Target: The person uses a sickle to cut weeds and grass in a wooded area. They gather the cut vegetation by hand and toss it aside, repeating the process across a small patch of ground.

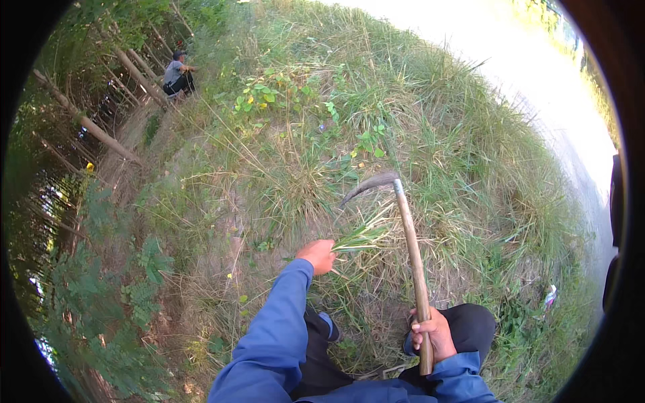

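My left hand [318, 257] is closed around a bunch of cut grass blades [362, 238] that fans out to the right, low over the ground. My right hand [434, 333] grips the lower part of the wooden handle of a sickle [414, 252]. The sickle stands nearly upright in the view, and its curved, dark metal blade [370, 184] points left, above the bunch. A tuft of standing grass [307, 189] grows beyond my left hand, left of the blade. Loose dry stalks lie under the bunch and beside the handle.
Another person [179, 75] squats at the upper left beside slanting tree trunks [101, 131]. Leafy shrubs [111, 302] stand at the lower left. A pale road [579, 136] runs along the right. A small piece of litter [550, 296] lies in the grass at the right. My bent knees are close below.
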A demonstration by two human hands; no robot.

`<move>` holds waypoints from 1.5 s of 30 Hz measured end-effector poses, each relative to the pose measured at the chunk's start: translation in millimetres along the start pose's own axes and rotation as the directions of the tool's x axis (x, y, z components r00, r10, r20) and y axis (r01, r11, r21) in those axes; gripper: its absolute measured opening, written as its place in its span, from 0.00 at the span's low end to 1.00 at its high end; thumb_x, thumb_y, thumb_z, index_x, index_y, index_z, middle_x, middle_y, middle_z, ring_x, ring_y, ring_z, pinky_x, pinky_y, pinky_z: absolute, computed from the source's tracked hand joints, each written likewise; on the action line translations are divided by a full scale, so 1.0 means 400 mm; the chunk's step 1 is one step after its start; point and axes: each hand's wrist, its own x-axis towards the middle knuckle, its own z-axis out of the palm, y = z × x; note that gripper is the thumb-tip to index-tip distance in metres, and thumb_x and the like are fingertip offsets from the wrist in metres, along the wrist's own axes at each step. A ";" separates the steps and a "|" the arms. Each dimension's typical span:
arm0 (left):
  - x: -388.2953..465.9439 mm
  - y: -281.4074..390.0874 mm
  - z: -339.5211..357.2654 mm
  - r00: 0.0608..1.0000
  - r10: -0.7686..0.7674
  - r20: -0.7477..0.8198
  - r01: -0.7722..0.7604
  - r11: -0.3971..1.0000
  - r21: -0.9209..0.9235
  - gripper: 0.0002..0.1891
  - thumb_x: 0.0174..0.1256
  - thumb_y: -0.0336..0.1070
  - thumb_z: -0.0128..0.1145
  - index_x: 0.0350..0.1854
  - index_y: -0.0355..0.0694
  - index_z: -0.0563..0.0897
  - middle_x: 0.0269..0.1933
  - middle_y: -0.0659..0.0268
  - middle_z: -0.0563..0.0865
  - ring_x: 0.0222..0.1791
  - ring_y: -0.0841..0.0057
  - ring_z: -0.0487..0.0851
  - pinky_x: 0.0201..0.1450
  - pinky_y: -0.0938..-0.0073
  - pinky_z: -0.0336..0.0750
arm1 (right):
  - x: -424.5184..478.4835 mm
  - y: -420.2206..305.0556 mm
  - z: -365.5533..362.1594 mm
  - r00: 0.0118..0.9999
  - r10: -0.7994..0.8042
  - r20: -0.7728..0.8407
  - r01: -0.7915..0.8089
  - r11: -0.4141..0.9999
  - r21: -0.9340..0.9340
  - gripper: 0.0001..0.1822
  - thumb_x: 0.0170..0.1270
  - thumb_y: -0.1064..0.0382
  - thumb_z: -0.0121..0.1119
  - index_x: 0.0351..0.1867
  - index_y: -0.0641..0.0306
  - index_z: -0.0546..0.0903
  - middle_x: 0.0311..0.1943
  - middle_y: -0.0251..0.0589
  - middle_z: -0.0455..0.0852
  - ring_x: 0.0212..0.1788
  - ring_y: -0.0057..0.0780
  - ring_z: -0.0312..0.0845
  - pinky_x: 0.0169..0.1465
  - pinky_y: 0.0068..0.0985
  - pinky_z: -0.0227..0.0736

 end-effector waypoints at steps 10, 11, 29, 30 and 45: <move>-0.140 -0.133 0.015 0.964 -0.239 -0.120 0.226 0.968 -0.108 0.14 0.64 0.43 0.50 0.46 0.43 0.78 0.46 0.53 0.83 0.49 0.54 0.79 0.51 0.56 0.73 | 0.060 -0.144 0.081 0.925 -0.331 0.186 0.316 0.943 0.109 0.27 0.42 0.72 0.62 0.47 0.69 0.65 0.17 0.37 0.69 0.11 0.26 0.65 0.13 0.25 0.65; -0.153 -0.142 0.015 0.956 -0.266 -0.123 0.251 0.960 -0.123 0.14 0.64 0.43 0.50 0.47 0.43 0.79 0.46 0.53 0.83 0.49 0.54 0.79 0.51 0.57 0.73 | 0.065 -0.161 0.087 0.906 -0.364 0.216 0.370 0.929 0.015 0.28 0.43 0.70 0.62 0.49 0.67 0.65 0.17 0.37 0.70 0.10 0.25 0.66 0.13 0.26 0.66; -0.108 -0.139 0.006 0.975 -0.222 0.020 0.223 0.965 -0.138 0.15 0.66 0.46 0.49 0.49 0.44 0.79 0.47 0.55 0.83 0.50 0.54 0.79 0.52 0.57 0.72 | 0.224 -0.173 0.113 0.987 -0.152 -0.048 0.133 0.953 -0.271 0.21 0.47 0.74 0.54 0.46 0.67 0.67 0.19 0.35 0.70 0.12 0.20 0.64 0.13 0.20 0.62; -0.108 -0.138 0.005 0.976 -0.216 0.031 0.219 0.965 -0.143 0.15 0.66 0.46 0.49 0.49 0.45 0.79 0.46 0.56 0.83 0.50 0.55 0.79 0.52 0.57 0.72 | 0.253 -0.189 0.129 0.982 -0.181 -0.057 0.159 0.949 -0.272 0.21 0.47 0.74 0.53 0.46 0.67 0.67 0.19 0.35 0.70 0.13 0.20 0.64 0.13 0.20 0.62; -0.070 -0.189 -0.015 0.941 -0.338 0.012 0.338 0.936 -0.094 0.14 0.63 0.44 0.50 0.47 0.45 0.78 0.47 0.57 0.83 0.49 0.55 0.79 0.50 0.55 0.73 | 0.550 -0.288 0.293 0.983 -0.119 0.143 0.141 0.978 -0.156 0.10 0.53 0.71 0.56 0.32 0.61 0.67 0.20 0.31 0.70 0.16 0.17 0.65 0.14 0.18 0.64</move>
